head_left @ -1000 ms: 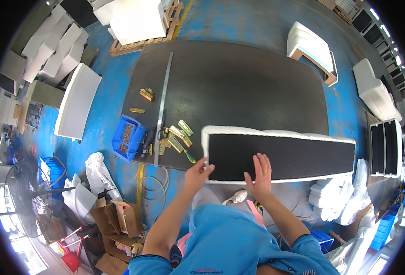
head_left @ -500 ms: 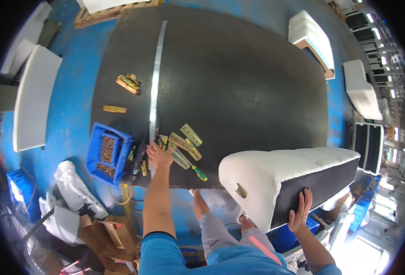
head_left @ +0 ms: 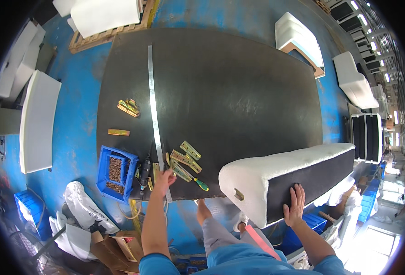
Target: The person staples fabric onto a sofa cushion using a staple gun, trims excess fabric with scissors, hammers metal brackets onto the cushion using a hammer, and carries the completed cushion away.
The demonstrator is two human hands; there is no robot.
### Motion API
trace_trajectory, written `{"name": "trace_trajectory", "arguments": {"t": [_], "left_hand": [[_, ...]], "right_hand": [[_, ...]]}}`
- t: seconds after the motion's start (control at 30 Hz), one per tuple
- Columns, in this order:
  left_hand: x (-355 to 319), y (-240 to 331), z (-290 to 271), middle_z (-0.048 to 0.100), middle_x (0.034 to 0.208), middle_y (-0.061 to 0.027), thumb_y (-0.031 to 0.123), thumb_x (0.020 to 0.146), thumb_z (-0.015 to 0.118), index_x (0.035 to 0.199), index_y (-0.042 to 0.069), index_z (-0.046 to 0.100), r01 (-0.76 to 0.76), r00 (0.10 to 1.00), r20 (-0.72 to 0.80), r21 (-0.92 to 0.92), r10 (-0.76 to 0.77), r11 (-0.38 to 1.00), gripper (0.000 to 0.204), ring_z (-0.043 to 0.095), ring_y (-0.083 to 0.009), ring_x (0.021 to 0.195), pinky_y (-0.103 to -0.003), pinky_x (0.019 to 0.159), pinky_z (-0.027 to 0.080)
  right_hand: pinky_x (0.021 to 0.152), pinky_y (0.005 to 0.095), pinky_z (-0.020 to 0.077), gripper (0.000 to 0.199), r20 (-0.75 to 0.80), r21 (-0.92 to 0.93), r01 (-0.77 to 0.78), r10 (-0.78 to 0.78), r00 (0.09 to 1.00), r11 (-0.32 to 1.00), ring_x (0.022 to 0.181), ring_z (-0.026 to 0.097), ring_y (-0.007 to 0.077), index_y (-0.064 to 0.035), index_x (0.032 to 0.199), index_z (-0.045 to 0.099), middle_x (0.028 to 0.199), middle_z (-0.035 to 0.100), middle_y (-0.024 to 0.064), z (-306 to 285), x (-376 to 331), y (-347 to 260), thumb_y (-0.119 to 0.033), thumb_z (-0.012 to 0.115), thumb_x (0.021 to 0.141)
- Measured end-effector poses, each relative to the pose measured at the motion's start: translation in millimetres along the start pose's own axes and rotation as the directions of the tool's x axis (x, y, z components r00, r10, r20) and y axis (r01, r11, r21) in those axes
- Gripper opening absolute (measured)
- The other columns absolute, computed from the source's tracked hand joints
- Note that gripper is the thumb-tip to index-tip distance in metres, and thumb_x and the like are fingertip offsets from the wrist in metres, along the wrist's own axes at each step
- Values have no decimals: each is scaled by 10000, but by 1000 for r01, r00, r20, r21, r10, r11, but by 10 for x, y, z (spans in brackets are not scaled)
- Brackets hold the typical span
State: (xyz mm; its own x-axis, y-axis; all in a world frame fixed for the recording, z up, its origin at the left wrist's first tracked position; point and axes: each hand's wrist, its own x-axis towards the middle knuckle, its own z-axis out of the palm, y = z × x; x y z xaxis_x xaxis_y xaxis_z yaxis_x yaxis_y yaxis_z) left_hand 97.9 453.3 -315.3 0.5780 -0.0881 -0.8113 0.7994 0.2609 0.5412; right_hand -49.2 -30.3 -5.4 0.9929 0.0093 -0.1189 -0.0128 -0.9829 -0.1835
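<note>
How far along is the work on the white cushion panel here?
Done: a brass hinge sits on the white cushion panel's end. In hand: the right hand presses its black underside, and the left hand reaches the loose hinges. Left: those hinges and the screwdriver lie unused on the table.

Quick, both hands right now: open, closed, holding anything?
Left hand: open, reaching onto the table edge by the brass hinges; grip on anything cannot be told.
Right hand: open, flat against the cushion's dark underside.

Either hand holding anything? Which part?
Right hand presses flat on the cushion's black underside, near its lower edge. Left hand grips nothing, resting by the hinges.
</note>
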Motion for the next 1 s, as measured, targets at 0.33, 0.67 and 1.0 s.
{"name": "trace_trajectory", "arguments": {"t": [0.33,0.67,1.0], "left_hand": [[-2812,459,2534,607,1249,-183,33,846,706,1279,40,390,-323,660,650,-207,376,924,536,633,-236,1096,-391,1000,491],[-3029,129,3397,684,1041,-135,375,667,892,1337,16,470,-694,689,584,701,428,161,870,662,-321,995,-429,947,503],[-2374,-348,3194,573,1371,-188,257,1010,608,1433,11,455,-523,831,132,514,540,680,513,564,-289,1253,-394,1036,443]], "right_hand": [[1118,488,381,488,-112,436,141,-102,989,889,1299,505,378,-9,1388,530,1367,539,211,-309,131,-276,-182,630,943],[712,306,513,242,316,817,-306,66,947,488,809,638,132,6,992,666,879,677,61,-378,170,-92,-230,707,951],[762,280,516,508,307,947,-310,-46,951,-84,748,630,125,79,1458,432,788,642,39,-241,-116,893,-125,572,1014]]}}
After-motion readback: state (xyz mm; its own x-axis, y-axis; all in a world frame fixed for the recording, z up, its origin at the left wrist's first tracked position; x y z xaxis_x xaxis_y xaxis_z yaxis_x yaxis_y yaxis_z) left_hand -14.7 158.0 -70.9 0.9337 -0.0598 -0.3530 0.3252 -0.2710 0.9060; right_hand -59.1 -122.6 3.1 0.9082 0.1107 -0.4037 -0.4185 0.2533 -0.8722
